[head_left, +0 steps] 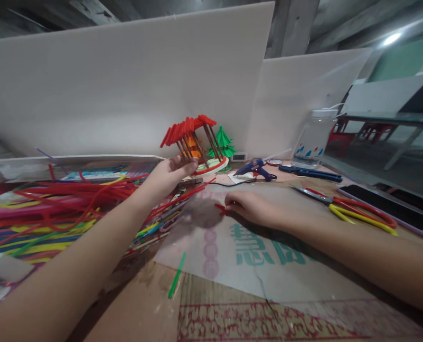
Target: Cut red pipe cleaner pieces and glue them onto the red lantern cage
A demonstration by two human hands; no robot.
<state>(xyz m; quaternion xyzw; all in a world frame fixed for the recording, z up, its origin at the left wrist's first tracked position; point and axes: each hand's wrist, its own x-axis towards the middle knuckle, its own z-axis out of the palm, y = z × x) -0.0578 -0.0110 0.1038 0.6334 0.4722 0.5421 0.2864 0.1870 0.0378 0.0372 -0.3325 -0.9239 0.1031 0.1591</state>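
My left hand (pixel 178 170) is closed on the near left side of a small model pavilion (pixel 188 130), which has a red slatted roof, brown posts and a round white base with a red rim. The pavilion looks tilted. Lower and to the right, my right hand (pixel 245 206) pinches a short red strip (pixel 220 207) just above the printed sheet (pixel 211 266). Behind the pavilion stand a green paper-like tree (pixel 224 142) and something orange, partly hidden by the posts.
A tray of colourful strips (pixel 54 213) fills the left side. A blue glue gun (pixel 254 167), a blue cutter (pixel 309 174), scissors (pixel 343 204), a phone (pixel 389 209) and a clear water bottle (pixel 313 142) lie or stand at right. One green strip (pixel 177 275) lies near the front.
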